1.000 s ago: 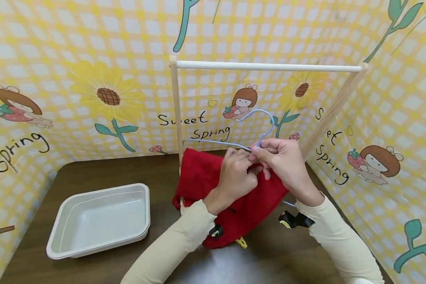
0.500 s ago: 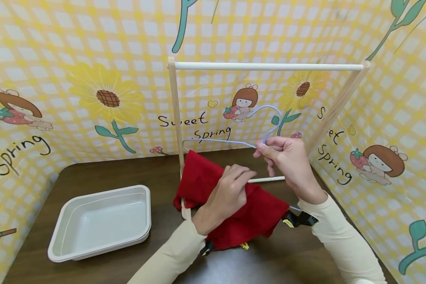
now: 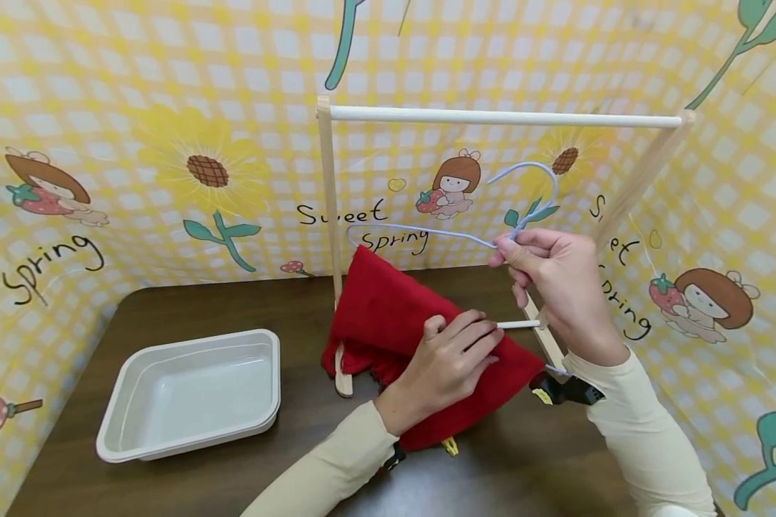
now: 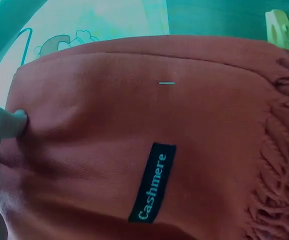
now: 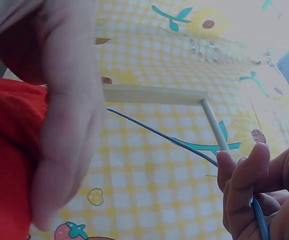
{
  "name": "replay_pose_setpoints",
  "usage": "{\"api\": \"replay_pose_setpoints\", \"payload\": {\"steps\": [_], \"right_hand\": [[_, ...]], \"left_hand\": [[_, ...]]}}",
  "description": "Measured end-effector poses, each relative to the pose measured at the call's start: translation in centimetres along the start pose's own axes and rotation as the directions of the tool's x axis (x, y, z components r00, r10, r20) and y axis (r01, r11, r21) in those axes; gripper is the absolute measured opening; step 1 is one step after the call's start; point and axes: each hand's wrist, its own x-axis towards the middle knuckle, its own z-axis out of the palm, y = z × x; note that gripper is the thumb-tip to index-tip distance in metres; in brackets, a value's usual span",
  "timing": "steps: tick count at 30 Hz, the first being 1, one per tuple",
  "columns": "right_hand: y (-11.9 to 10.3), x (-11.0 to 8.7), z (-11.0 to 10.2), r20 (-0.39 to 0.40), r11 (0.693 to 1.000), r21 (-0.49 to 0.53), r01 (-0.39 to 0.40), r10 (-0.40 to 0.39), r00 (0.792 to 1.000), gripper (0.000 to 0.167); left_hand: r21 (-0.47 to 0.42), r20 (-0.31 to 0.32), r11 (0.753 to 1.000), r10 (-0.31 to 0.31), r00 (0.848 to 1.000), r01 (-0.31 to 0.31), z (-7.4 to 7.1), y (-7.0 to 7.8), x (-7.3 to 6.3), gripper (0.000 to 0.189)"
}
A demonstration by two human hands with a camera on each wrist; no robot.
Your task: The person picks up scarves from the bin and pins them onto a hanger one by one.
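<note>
A red fringed scarf (image 3: 388, 301) is draped over a light blue wire hanger (image 3: 427, 230). My right hand (image 3: 562, 273) pinches the hanger at the base of its hook, between thumb and forefinger. My left hand (image 3: 449, 359) lies on the upper part of the scarf, with its fingers stretched toward the right. A black "Cashmere" label (image 4: 153, 182) shows on the cloth in the left wrist view, where a fingertip (image 4: 18, 122) presses into the fabric. The hanger's right corner (image 3: 556, 370) pokes out past the scarf.
Behind the hands stands a wooden rack with a white top bar (image 3: 504, 117). To the left, a pale tray (image 3: 187, 395) sits on the dark table (image 3: 168, 488). A small yellow clip (image 3: 450, 446) shows below the scarf's lower edge. Printed cloth walls surround the table.
My left hand has come away from the hook's base, dropped, then moved right onto the scarf. My right hand has carried the hanger up and to the right, lifting the scarf's left corner.
</note>
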Motion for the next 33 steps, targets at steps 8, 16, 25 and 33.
{"api": "replay_pose_setpoints", "payload": {"steps": [8,16,25,33], "right_hand": [[0.0,-0.2,0.2,0.011,0.999,-0.029,0.025,-0.024,1.000,0.023],[0.3,-0.6,1.0,0.018,0.993,-0.116,0.036,-0.034,0.999,0.020],[0.9,-1.0,1.3,0.016,0.992,-0.123,0.036,-0.035,0.999,0.023],[1.3,-1.1,1.6,0.028,0.997,-0.077,0.017,-0.015,0.999,0.021]], "left_hand": [[-0.096,-0.084,0.995,-0.018,0.996,0.010,0.4,0.1,1.0,0.015],[-0.180,-0.174,0.983,-0.057,0.983,0.025,0.5,0.1,1.6,0.019],[-0.213,-0.211,0.975,-0.113,0.971,0.068,0.5,0.4,3.2,0.012],[-0.155,-0.186,0.973,-0.200,0.962,0.172,0.9,1.0,4.5,0.015]]}}
